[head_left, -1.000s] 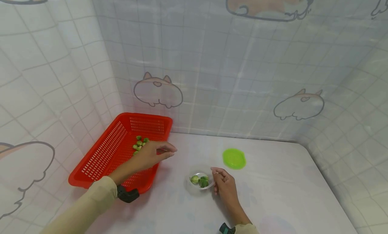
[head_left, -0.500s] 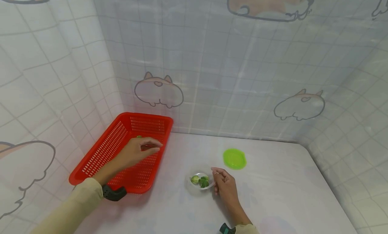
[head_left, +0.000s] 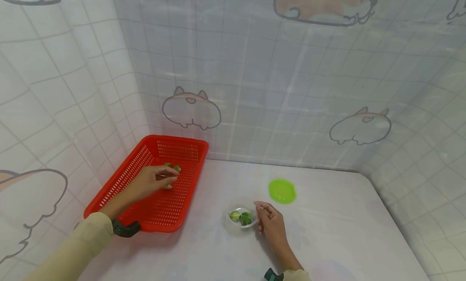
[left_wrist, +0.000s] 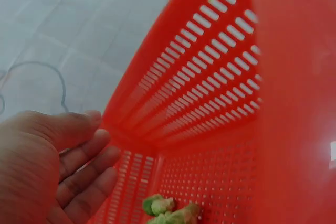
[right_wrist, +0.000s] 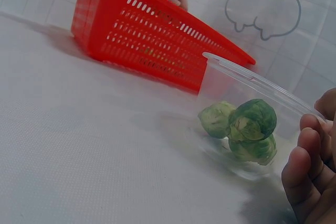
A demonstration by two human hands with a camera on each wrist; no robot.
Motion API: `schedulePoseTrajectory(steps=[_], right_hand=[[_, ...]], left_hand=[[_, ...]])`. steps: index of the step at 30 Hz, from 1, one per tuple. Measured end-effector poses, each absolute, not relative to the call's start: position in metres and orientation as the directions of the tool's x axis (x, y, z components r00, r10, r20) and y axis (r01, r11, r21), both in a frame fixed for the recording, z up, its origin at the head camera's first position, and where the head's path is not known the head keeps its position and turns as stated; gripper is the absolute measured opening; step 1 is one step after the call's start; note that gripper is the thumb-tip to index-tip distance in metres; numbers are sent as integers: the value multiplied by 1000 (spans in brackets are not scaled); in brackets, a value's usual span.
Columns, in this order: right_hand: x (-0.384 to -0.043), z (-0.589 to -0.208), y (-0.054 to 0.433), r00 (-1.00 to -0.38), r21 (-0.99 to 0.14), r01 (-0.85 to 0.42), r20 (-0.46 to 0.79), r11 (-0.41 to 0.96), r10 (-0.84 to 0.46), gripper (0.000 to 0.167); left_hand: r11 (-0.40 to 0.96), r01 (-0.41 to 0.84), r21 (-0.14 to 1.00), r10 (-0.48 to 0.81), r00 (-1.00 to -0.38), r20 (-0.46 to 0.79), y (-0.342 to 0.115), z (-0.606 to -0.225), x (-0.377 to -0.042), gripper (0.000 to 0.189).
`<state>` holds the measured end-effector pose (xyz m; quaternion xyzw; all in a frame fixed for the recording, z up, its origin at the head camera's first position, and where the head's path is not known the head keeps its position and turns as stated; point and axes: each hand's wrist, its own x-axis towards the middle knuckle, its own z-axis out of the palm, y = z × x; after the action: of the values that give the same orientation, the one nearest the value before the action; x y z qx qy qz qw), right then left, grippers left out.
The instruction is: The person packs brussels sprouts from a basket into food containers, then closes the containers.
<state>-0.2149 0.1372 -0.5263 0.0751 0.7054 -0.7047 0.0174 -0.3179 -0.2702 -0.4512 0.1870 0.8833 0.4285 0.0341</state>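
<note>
My left hand (head_left: 147,183) hovers inside the red plastic basket (head_left: 183,148), its fingers loosely bent and nothing seen between them. Below it, Brussels sprouts (left_wrist: 181,215) lie on the basket floor, partly hidden by the hand in the head view. On the table, a clear round plastic tub (right_wrist: 257,81) holds a few Brussels sprouts (right_wrist: 253,120), one resting on the others. The right hand (head_left: 272,226) pinches the tub's right rim between thumb and fingers; the right wrist view cuts off most of that hand.
A bright green lid (head_left: 282,191) lies flat on the white table (head_left: 327,216), behind and right of the tub. Sheets printed with a grid and cartoon animals (head_left: 191,110) enclose the table at the back and both sides. The basket stands near the left back corner.
The left hand has drawn back leftward from the basket's right edge to inside it, lower over the sprouts. The right hand and the tub have stayed in place.
</note>
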Motion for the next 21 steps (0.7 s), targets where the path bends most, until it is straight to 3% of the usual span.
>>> schedulePoseTrajectory(steps=[13,21], right_hand=[[-215,-524,137,-988,-991,131,-131,-3,82,33],[-217,-527,137,-985,-989,145,-145,-1,94,33]], left_hand=[[735,391,554,347,-919,187,-298,-454,-340,21],[765,352,540,359,-928,97,-308,-461,-346,22]])
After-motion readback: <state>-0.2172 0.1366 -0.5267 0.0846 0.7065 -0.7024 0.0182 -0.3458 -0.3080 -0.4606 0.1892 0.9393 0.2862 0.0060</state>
